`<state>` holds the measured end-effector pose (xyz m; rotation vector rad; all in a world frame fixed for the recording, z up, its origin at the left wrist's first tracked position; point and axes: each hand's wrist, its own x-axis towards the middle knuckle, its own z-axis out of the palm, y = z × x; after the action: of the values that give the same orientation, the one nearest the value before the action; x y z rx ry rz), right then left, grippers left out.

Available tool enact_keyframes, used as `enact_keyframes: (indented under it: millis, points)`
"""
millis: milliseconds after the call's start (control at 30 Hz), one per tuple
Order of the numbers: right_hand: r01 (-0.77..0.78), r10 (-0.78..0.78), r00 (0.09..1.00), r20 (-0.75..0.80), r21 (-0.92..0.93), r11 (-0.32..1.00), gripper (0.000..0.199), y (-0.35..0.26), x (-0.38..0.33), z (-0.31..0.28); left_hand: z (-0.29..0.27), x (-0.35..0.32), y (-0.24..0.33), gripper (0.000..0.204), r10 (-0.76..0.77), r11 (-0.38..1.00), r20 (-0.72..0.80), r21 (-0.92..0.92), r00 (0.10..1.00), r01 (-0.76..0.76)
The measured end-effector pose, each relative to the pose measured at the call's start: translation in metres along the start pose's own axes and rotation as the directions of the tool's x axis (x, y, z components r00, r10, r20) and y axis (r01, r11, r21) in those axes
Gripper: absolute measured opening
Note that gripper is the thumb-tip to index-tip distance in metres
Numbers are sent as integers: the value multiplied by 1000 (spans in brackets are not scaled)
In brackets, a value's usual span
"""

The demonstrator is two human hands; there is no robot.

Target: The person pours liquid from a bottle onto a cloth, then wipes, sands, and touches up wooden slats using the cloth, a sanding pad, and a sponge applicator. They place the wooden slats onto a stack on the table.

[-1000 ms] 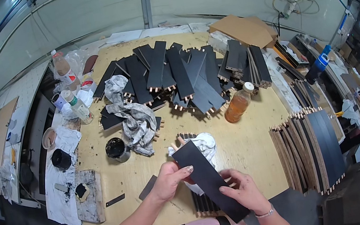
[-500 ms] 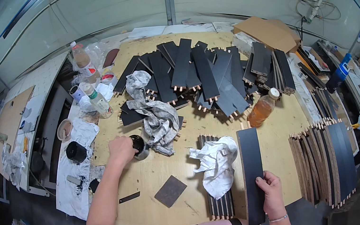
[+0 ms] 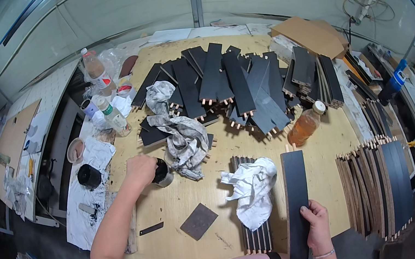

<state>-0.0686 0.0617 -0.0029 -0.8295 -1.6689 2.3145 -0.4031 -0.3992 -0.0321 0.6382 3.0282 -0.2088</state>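
My right hand (image 3: 317,222) grips a long black-faced wooden board (image 3: 294,197) by its right edge, thumb on the face. The board stands near the front of the table, with pale dowels at its ends. My left hand (image 3: 142,170) is closed at the rim of a small jar (image 3: 163,175) with dark contents. The fingertips are hidden, so what they hold cannot be made out. Between the hands a crumpled white cloth (image 3: 251,188) lies on a row of boards (image 3: 257,240) set on edge. A dark rectangular sheet (image 3: 199,221) and a short black strip (image 3: 151,228) lie flat nearby.
Black dowelled boards (image 3: 215,81) are heaped at the back. Stained rags (image 3: 187,144) lie beside the jar. A bottle of amber liquid (image 3: 306,123) leans at the right, above stacked boards (image 3: 376,188). At the left are a black cup (image 3: 88,176) and clear bottles (image 3: 112,115).
My left hand stays at the jar, shifting only slightly. The board in my right hand tilts a little and shows more of its left edge. The whole view has shifted slightly.
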Motion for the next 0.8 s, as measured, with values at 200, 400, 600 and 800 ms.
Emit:
enact_keyframes:
  millis: [200,400,600,800]
  points:
    - [15,-16,1000,16,23,1000,8,-1,-2,1,23,-1,6,14,9,998,79,64,997,-14]
    - [5,-5,1000,23,11,1000,6,-10,-5,0,15,-11,-14,20,-66,952,134,-287,989,102]
    - [61,-61,998,30,9,998,9,-13,-7,-8,-12,-38,-23,24,-248,745,58,-626,967,229]
    - [113,-106,993,41,-228,967,18,-35,-30,-3,-76,-87,115,16,-27,-215,135,-968,991,126]
